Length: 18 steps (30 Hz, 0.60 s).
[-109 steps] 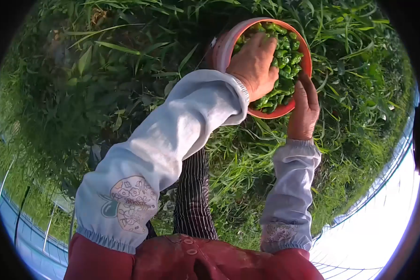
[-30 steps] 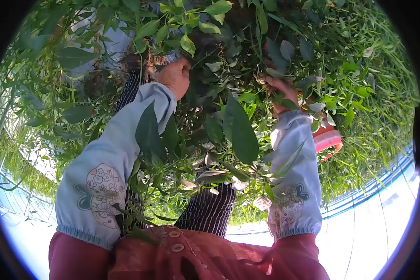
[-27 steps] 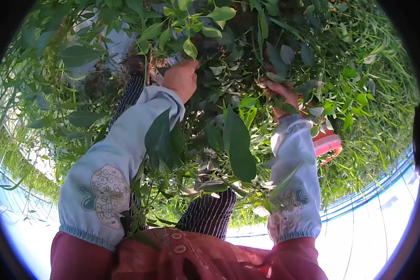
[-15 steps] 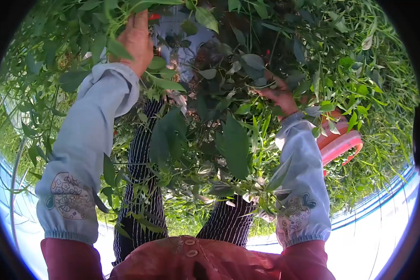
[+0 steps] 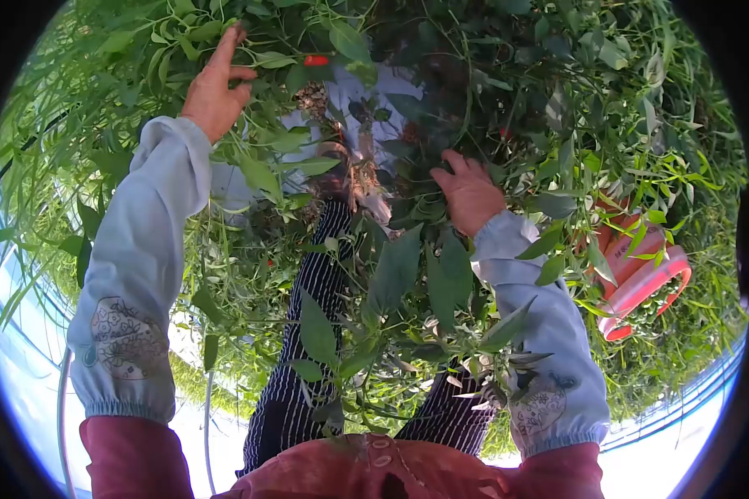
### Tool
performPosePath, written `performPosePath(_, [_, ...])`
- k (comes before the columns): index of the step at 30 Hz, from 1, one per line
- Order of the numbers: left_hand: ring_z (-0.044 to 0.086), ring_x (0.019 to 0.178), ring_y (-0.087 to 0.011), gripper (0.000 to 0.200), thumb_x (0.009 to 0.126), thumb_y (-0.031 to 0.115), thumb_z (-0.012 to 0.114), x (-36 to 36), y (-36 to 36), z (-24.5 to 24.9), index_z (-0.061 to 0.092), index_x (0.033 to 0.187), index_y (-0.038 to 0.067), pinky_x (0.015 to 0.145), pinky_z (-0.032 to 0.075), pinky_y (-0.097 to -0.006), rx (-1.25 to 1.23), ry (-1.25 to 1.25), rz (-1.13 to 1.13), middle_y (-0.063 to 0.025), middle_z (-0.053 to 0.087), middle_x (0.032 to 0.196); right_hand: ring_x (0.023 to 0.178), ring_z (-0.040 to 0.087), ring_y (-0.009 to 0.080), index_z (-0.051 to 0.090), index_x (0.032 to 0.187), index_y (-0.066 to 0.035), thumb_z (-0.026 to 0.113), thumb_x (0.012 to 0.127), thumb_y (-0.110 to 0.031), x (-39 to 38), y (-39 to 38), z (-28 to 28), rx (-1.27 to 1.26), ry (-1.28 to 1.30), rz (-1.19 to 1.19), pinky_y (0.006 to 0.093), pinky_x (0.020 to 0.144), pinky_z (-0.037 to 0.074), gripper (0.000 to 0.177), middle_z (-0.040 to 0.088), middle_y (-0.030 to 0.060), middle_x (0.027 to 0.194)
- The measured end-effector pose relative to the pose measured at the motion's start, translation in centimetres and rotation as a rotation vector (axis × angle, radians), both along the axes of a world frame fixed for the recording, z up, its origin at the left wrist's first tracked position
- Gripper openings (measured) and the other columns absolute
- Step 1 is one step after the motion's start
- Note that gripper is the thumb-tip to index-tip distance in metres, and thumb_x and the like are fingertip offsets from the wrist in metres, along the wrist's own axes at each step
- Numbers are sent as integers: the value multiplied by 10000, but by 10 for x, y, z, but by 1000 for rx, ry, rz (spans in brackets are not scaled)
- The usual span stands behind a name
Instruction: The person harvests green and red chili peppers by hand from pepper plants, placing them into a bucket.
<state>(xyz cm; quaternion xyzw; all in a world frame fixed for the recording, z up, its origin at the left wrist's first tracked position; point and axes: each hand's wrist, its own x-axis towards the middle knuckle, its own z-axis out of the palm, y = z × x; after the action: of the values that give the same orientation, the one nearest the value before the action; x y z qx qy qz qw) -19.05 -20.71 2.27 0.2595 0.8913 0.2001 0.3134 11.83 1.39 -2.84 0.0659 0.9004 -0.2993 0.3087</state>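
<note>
At the upper left, my left hand reaches into leafy green stems, its fingers apart and nothing seen between them. A red pepper hangs among leaves to the right of that hand, not touched by it. My right hand is over darker foliage right of centre, thumb and fingers spread, with the fingertips close to the leaves. A smaller red spot shows in the shade above and to the right of it.
A red bucket with a pink rim lies among the plants at the right. Large leaves hang in front of my legs. Pale ground sheeting shows between the plants. Bright sheeting and thin poles stand at the lower left.
My left hand has moved down and left, out from the leaves that partly covered it. My right hand has come left and lower, and shows more fully. The bucket appears farther right and lower.
</note>
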Motion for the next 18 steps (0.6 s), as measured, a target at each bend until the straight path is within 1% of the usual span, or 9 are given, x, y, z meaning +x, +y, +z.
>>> performPosePath(5, [566, 1037, -239, 868, 707, -76, 595, -6, 11, 10, 167, 1418, 177, 902, 442, -330, -241, 174, -223, -46, 359, 1395, 1179, 400, 293, 493, 1187, -76, 547, 728, -72, -53, -10, 36, 48, 145, 49, 429, 981, 343, 462, 440, 115, 1267])
performPosePath(6, [530, 1073, -288, 866, 698, -66, 604, -10, 8, 4, 198, 1406, 227, 909, 444, -354, -206, 245, -301, -39, 345, 1397, 1156, 425, 297, 497, 1196, -88, 547, 724, -63, -67, -14, 44, -51, 188, -1, 425, 960, 355, 475, 454, 122, 1255])
performPosePath(8, [509, 1095, -308, 859, 693, -60, 603, -11, 15, 5, 207, 1402, 222, 906, 448, -367, -246, 312, -369, -41, 332, 1402, 1110, 475, 306, 504, 1213, -111, 547, 714, -45, -96, -22, 55, -250, 274, -105, 416, 920, 380, 505, 481, 137, 1231])
performPosePath(11, [478, 1130, -315, 851, 683, -54, 593, -19, 15, 0, 212, 1396, 212, 905, 449, -387, -235, 324, -401, -47, 321, 1403, 970, 563, 309, 570, 1123, -65, 534, 769, -103, -134, -47, 29, -615, 181, -430, 378, 845, 440, 358, 579, 147, 1090])
performPosePath(13, [459, 1156, -296, 852, 681, -51, 592, -24, 19, 4, 200, 1394, 201, 917, 441, -388, -250, 272, -427, -55, 323, 1399, 844, 607, 308, 616, 1037, -35, 519, 806, -145, -156, -56, 3, -485, 252, -511, 342, 776, 470, 273, 636, 157, 942])
performPosePath(14, [494, 1115, -257, 736, 684, -21, 605, -23, 17, 4, 332, 1340, 169, 881, 467, -362, -220, 336, -444, -44, 392, 1347, 849, 591, 357, 620, 1005, -42, 533, 769, -150, -162, -68, -21, -497, 293, -644, 390, 778, 464, 274, 628, 187, 925])
performPosePath(15, [513, 1068, -295, 677, 698, -13, 572, -24, 18, 7, 349, 1322, 125, 859, 464, -381, -194, 337, -462, -98, 446, 1260, 854, 575, 407, 624, 973, -48, 547, 732, -155, -170, -80, -42, -503, 338, -774, 437, 781, 458, 275, 620, 217, 908])
performPosePath(17, [553, 974, -373, 572, 726, 4, 507, -25, 31, 22, 385, 1284, 38, 814, 458, -419, -144, 334, -496, -207, 553, 1086, 871, 577, 399, 622, 974, -52, 584, 721, -196, -191, -90, -62, -388, 239, -779, 425, 794, 457, 294, 625, 212, 916])
performPosePath(18, [529, 1018, -360, 636, 733, 14, 530, -20, 38, 31, 310, 1329, 48, 824, 449, -416, -162, 336, -507, -205, 494, 1185, 879, 578, 396, 620, 975, -54, 602, 715, -216, -200, -97, -70, -330, 189, -780, 419, 801, 456, 307, 627, 209, 920])
